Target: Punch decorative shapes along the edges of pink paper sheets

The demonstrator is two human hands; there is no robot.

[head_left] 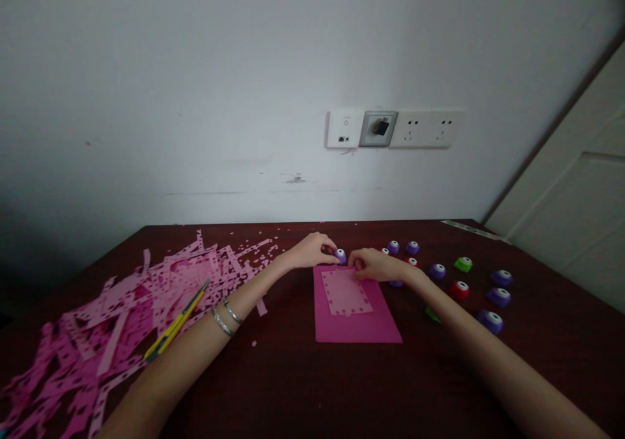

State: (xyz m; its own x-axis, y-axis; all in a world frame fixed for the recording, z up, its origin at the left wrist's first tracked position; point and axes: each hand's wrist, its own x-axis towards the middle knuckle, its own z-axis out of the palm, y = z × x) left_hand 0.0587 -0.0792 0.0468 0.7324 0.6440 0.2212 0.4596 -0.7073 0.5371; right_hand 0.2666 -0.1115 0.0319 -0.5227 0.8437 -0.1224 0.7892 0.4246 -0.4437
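Note:
My left hand (315, 251) is closed around a small purple craft punch (340, 255) at the far edge of the paper. Just right of it, my right hand (374, 264) has its fingers curled together at the top of a light pink paper (346, 294), gripping it near the upper right corner. Holes run along the edges of this paper. It lies on a larger, darker pink sheet (359, 329), slightly tilted. The far edge of the paper is partly covered by my fingers.
Punched pink paper strips (127, 315) are heaped on the left, with a yellow utility knife (176, 322) lying on them. Several purple, red and green craft punches (499, 296) stand on the right of the dark table (293, 393). Wall sockets (428, 129) sit behind.

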